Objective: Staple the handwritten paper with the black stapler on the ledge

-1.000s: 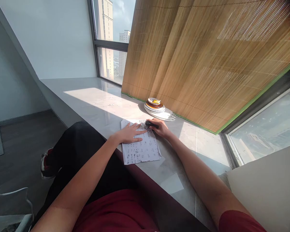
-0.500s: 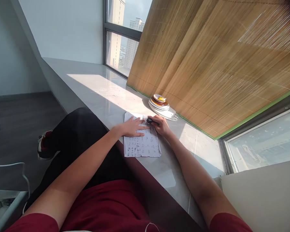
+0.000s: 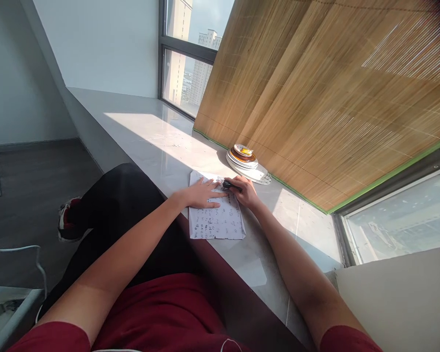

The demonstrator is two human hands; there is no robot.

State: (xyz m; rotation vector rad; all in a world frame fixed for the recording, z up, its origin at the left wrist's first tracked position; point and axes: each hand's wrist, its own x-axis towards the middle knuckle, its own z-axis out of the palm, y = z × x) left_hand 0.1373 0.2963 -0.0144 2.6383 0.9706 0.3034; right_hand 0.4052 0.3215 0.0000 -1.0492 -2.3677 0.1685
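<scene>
Overhanging sill edge [image 3: 239, 272], paper [image 3: 225, 221] under spread left fingers [image 3: 213, 194], black object [image 3: 228, 184] in right fingers [image 3: 242, 181]

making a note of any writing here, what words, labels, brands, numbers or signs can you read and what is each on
None can be read with certainty.
Paper: rows of dark marks, too small and blurred to read; the left grip covers part.
Black tool: no lettering can be made out; the right grip hides part.
Yellow patch atop the plates: too small to tell.

Daylight through window [image 3: 185, 78], glaring sun patches on ledge [image 3: 146, 129], dim floor [image 3: 29, 195], stretched edges
</scene>
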